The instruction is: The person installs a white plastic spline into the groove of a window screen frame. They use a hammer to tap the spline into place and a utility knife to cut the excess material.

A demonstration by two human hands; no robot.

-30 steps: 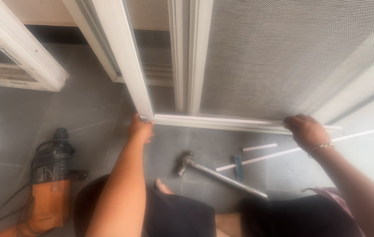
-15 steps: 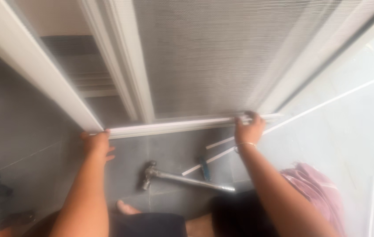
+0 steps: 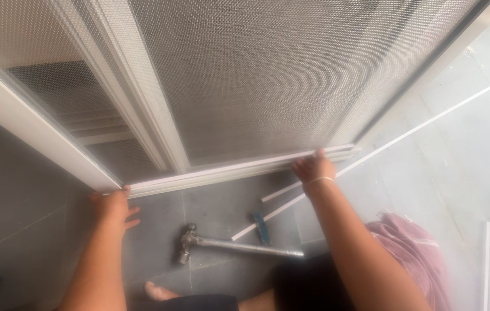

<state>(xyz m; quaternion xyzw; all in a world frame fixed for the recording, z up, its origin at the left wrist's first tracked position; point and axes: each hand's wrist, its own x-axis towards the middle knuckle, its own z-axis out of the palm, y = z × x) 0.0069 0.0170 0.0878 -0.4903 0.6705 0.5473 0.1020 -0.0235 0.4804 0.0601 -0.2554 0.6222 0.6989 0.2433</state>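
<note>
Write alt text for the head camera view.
Two bare hands, left hand and right hand, hold the bottom rail of a white mesh screen frame above a grey tiled floor. A hammer and thin white strips lie below.

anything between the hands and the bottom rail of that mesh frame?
Nothing visible. The left hand is at the left end of the white bottom rail, and the right hand rests on it near the right end. The hammer and loose white strips lie on the floor below, apart from both hands.
</note>
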